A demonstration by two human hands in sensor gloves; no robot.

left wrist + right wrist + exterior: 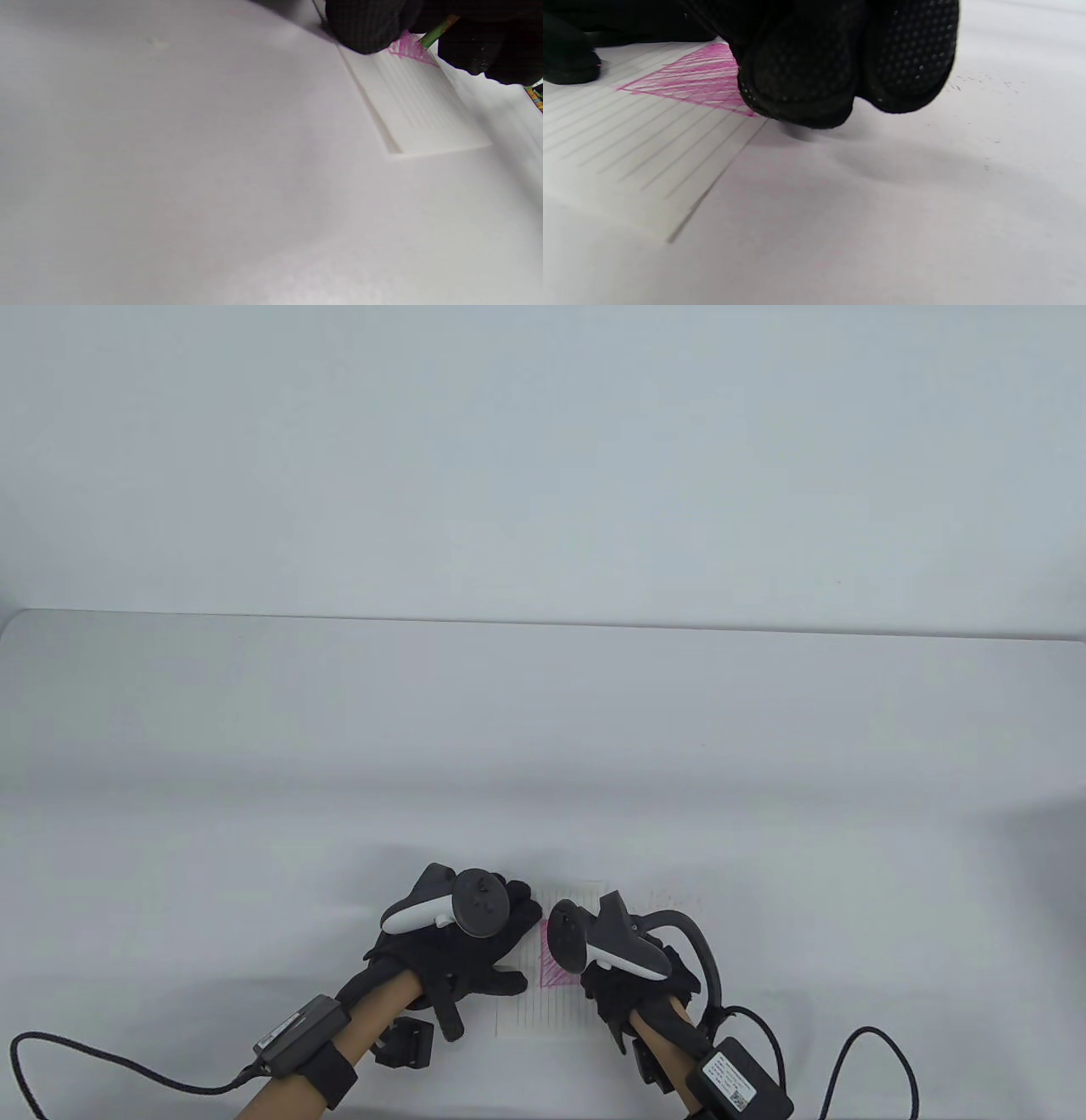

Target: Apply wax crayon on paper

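A small lined white paper (547, 1010) lies near the table's front edge, with a pink crayon patch (556, 957) on it. It also shows in the left wrist view (424, 110) and the right wrist view (628, 140). My left hand (475, 950) rests flat on the paper's left part. My right hand (628, 976) is curled over the paper's right edge and grips a crayon with a green wrapper (437, 31), its tip at the pink patch (409, 48). The crayon is hidden in the table and right wrist views.
A colourful item (535, 96), perhaps a crayon box, peeks in at the right edge of the left wrist view. A small black part (407, 1042) lies by my left wrist. Cables trail from both wrists along the front edge.
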